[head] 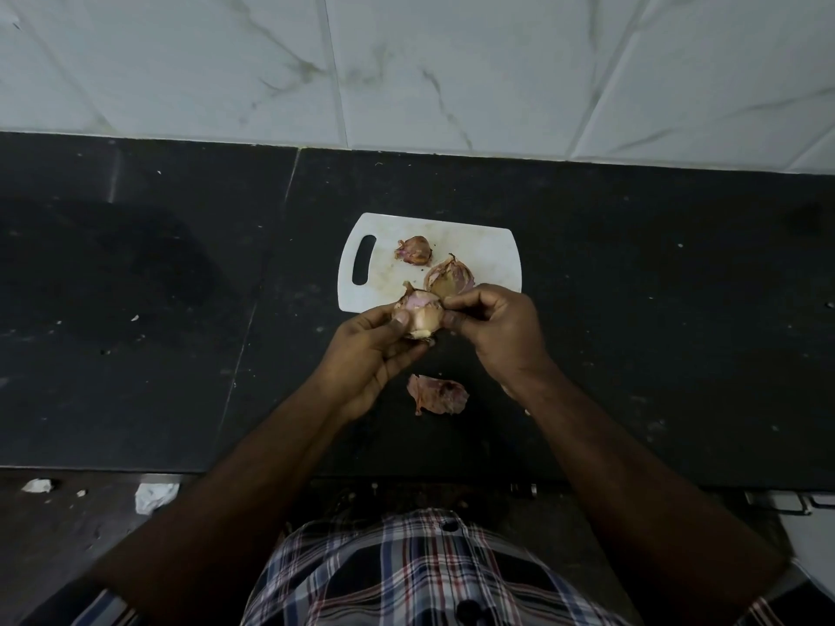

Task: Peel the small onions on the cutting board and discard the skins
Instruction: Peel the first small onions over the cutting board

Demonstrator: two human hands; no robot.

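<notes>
A small white cutting board [490, 250] with a handle slot lies on the black counter. Two small onions rest on it: one [415, 249] near the middle, a larger one [449, 277] close to the front edge. My left hand [368, 354] grips a third onion [418, 311] just in front of the board, its pink flesh partly bared. My right hand [494, 327] pinches the papery skin at that onion's right side. A loose piece of onion skin [437, 394] lies on the counter below my hands.
The black stone counter [180, 309] runs left and right, backed by a white marbled tile wall [406, 61]. Crumpled white scraps [153, 495] lie on the floor below the counter's front edge. A metal handle [788, 503] shows at the lower right.
</notes>
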